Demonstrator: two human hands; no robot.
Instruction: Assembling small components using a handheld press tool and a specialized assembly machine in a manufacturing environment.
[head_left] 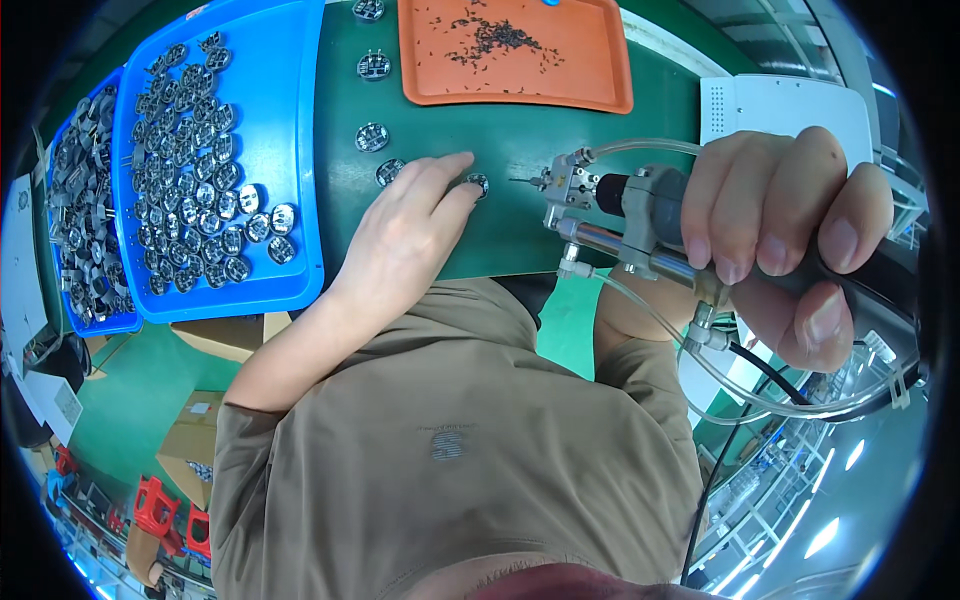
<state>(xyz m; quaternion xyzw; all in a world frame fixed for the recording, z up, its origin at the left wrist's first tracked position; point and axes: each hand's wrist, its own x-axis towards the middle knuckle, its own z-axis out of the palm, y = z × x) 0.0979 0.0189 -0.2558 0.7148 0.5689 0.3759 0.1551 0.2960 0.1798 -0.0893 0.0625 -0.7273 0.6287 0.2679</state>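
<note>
Centre of frame: I see the left hand (412, 218) low over the green surface (560, 125), one fingertip touching a small round silver-and-black part (480, 184); whether its fingers grip it, I cannot tell. Right of frame: the right hand (785, 215) has fingers clamped round a dark, metal-nosed tool (652, 205). Upper left: blue rectangular plastic tray (272, 100).

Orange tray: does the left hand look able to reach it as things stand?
Probably yes. Only green tabletop shows between the left hand and the near rim of the orange tray, though the round part at its fingertips might have to be left first.
</note>
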